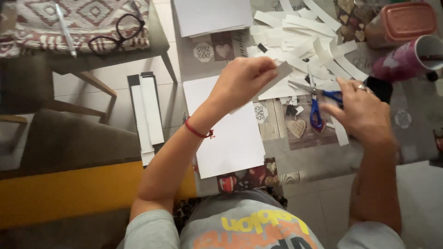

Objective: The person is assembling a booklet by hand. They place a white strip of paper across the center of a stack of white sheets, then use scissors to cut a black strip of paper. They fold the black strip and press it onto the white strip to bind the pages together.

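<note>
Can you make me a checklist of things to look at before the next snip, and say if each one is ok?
1. Paper strip held in the left hand: ok, pinched at one end.
2. Right hand holding the scissors: not ok, it is only beside the blue handles and they lie on the table.
3. Scissor blades closed: cannot tell, they look slightly apart but blurred.
4. Fingers away from the blades: ok, both hands are off them.
5. Fresh white sheet ready: ok, it lies flat near the table edge.
6. Room to work: not ok, the pile of cut strips crowds the table.
</note>
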